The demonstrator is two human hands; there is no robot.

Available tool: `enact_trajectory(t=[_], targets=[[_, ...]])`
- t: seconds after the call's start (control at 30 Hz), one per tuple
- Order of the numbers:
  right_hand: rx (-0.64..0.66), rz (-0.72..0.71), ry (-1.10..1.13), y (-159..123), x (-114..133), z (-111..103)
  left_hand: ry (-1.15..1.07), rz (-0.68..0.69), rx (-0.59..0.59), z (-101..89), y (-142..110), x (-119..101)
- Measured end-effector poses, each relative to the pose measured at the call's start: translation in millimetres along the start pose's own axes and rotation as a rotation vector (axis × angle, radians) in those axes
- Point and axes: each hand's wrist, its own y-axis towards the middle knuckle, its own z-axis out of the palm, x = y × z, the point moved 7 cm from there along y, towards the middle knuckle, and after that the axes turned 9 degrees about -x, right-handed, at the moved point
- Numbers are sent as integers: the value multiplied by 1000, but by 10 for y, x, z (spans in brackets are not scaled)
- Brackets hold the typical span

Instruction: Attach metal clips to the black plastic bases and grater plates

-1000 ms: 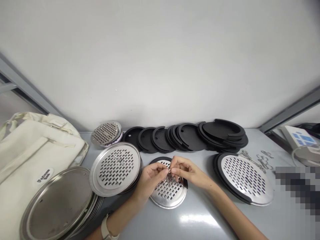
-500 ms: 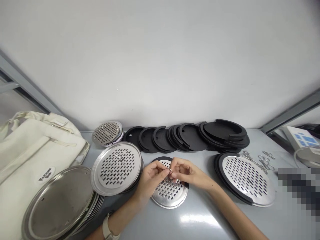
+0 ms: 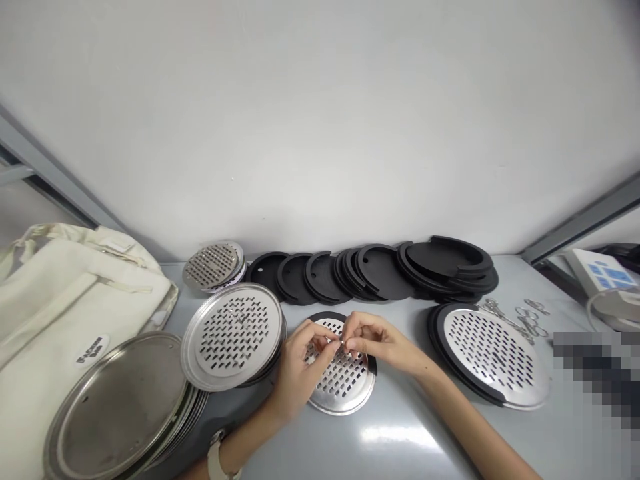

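My left hand [image 3: 303, 367] and my right hand [image 3: 373, 340] meet fingertip to fingertip over a round perforated metal plate [image 3: 345, 400]. Between them is a tiny shiny metal piece [image 3: 343, 343], too small to make out its kind. Thumb and forefinger of my right hand pinch it. My left thumb and forefinger close on its other side. Beneath them, the plate sits partly in a black curved holder [image 3: 327, 316], whose rim shows at the back and right. My hands hide part of the plate's holes.
Left stand a larger perforated plate [image 3: 239, 337], stacked solid metal plates [image 3: 120, 407] and a cream bag [image 3: 65, 293]. Black round holders [image 3: 380, 270] line the wall. On the right are another perforated plate in a black holder [image 3: 493, 353], loose metal rings [image 3: 533, 320] and a white device [image 3: 600, 273].
My left hand has shifted slightly and its thumb and forefinger have spread a little. My right hand stays nearly in place, still pinching the small piece. The plates have not moved.
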Motion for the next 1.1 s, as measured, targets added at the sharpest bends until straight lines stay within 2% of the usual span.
enact_trajectory(t=[0.27, 0.73, 1.1], targets=[[65, 17, 50, -14, 25, 82, 26, 67, 11, 8, -2, -44], [62, 39, 77, -18, -35, 92, 51, 78, 11, 20, 7, -18], [54, 13, -6, -11, -24, 90, 78, 72, 8, 22, -4, 4]])
